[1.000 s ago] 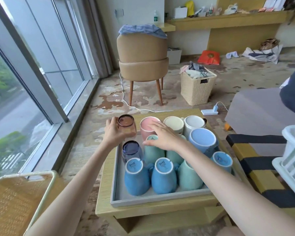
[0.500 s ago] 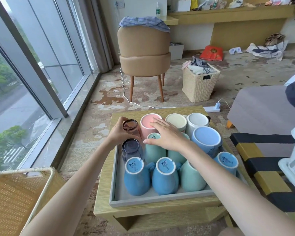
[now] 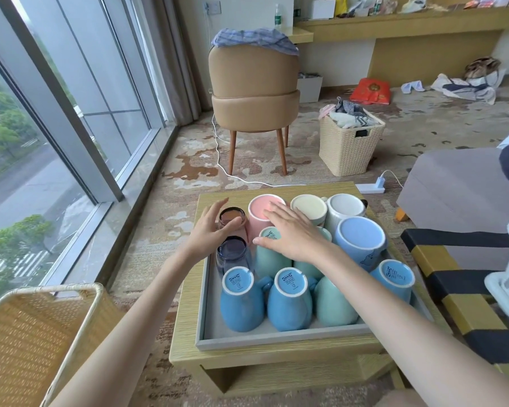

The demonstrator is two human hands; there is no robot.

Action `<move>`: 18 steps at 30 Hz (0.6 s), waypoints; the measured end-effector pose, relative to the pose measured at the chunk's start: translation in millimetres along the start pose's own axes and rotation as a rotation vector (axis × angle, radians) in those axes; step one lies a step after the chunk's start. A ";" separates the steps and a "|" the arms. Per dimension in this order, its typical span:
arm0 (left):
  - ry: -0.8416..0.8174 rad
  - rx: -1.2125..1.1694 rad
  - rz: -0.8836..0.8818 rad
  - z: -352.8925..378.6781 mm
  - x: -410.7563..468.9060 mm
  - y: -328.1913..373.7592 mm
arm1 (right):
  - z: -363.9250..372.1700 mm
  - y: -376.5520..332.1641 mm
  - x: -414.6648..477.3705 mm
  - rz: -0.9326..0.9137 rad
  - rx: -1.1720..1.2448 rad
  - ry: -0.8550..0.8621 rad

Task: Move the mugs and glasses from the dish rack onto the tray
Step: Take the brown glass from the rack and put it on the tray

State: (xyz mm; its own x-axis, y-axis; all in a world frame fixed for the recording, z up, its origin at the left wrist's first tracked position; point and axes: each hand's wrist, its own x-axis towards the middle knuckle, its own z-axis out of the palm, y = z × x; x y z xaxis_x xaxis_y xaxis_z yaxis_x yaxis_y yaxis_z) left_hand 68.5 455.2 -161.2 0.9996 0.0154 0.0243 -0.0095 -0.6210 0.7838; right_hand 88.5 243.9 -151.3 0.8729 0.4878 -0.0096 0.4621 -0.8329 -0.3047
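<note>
**Last glass seated on a crowded tray**

The left hand (image 3: 215,227) cups the brown glass (image 3: 231,218), fingers spread loosely around it, seating it in the tray's (image 3: 276,337) far-left corner. The right hand (image 3: 291,233) lies flat, fingers relaxed, on the green mug (image 3: 272,251), probably steadying the inverted, tightly packed cups.

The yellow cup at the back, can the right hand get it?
Probably yes. The right hand lies flat just in front of the yellow cup, whose upturned bottom is uncovered, with nothing taller between them.
</note>
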 end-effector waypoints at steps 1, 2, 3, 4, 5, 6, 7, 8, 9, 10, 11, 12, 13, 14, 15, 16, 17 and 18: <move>-0.006 0.048 0.030 1.5 -2.4 -0.6 | -0.6 -0.6 -1.2 -0.009 -0.007 0.011; -0.027 0.092 0.052 3.1 -4.7 -1.8 | -1.3 -1.1 -2.8 -0.020 -0.003 0.025; -0.045 0.131 0.074 4.9 -6.5 -3.7 | -2.1 -1.3 -4.9 -0.034 0.010 0.040; -0.052 0.163 0.095 6.5 -8.0 -5.9 | -3.0 -1.0 -7.3 -0.051 0.028 0.050; -0.047 0.182 0.113 7.9 -8.6 -7.8 | -4.0 -0.2 -9.6 -0.068 0.046 0.053; -0.039 0.192 0.126 8.6 -8.9 -9.0 | -5.1 0.9 -12.4 -0.083 0.059 0.049; -0.031 0.197 0.134 9.3 -8.7 -10.0 | -6.0 2.0 -14.7 -0.095 0.066 0.045; -0.027 0.204 0.139 9.8 -8.5 -11.2 | -6.5 3.2 -16.7 -0.104 0.071 0.048; -0.025 0.215 0.140 10.3 -8.3 -12.4 | -6.4 4.3 -18.1 -0.108 0.079 0.056; -0.025 0.225 0.136 10.4 -8.7 -13.4 | -6.1 5.0 -19.2 -0.107 0.091 0.065; -0.025 0.228 0.130 10.7 -9.6 -14.6 | -5.4 4.9 -20.1 -0.101 0.106 0.069; -0.027 0.225 0.124 11.1 -10.8 -15.6 | -4.8 4.6 -20.9 -0.095 0.118 0.070; -0.031 0.219 0.116 11.5 -11.8 -16.5 | -4.3 4.3 -21.4 -0.091 0.127 0.070; -0.039 0.214 0.106 11.8 -12.8 -16.9 | -4.1 4.1 -21.7 -0.088 0.131 0.067; -0.049 0.208 0.093 12.0 -13.4 -16.4 | -4.1 3.9 -22.0 -0.087 0.131 0.061; -0.060 0.204 0.081 11.7 -13.9 -15.4 | -4.7 3.8 -22.4 -0.088 0.126 0.056; -0.075 0.205 0.072 11.3 -14.5 -13.8 | -5.2 3.6 -23.1 -0.093 0.114 0.054; -0.091 0.215 0.066 10.5 -15.3 -11.5 | -5.7 3.2 -23.9 -0.100 0.094 0.056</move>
State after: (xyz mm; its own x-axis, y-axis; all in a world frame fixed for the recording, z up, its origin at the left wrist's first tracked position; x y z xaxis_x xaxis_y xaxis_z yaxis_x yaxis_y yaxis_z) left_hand 53.5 453.9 -177.1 0.9954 -0.0952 0.0073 -0.0784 -0.7712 0.6317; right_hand 70.0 228.0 -146.7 0.8318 0.5496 0.0772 0.5326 -0.7513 -0.3897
